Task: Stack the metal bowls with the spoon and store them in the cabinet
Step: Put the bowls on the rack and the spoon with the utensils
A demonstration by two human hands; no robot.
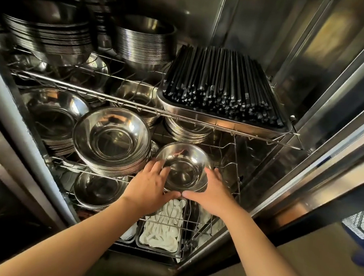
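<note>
A small stack of metal bowls (183, 166) is held over the middle wire shelf (233, 165) of an open steel cabinet. My left hand (149, 185) grips its left rim and my right hand (212, 192) grips its right rim, thumbs meeting at the near edge. No spoon shows in the bowls. To their left on the same shelf stands a larger stack of wide metal bowls (112, 139), nearly touching the held stack.
The top shelf carries a tray of black chopsticks (222, 88) and tall bowl stacks (145, 40). More bowls (54, 115) sit far left and behind. Below, another bowl (99, 188) and trays of white spoons (162, 232). The cabinet door (334, 136) stands open at right.
</note>
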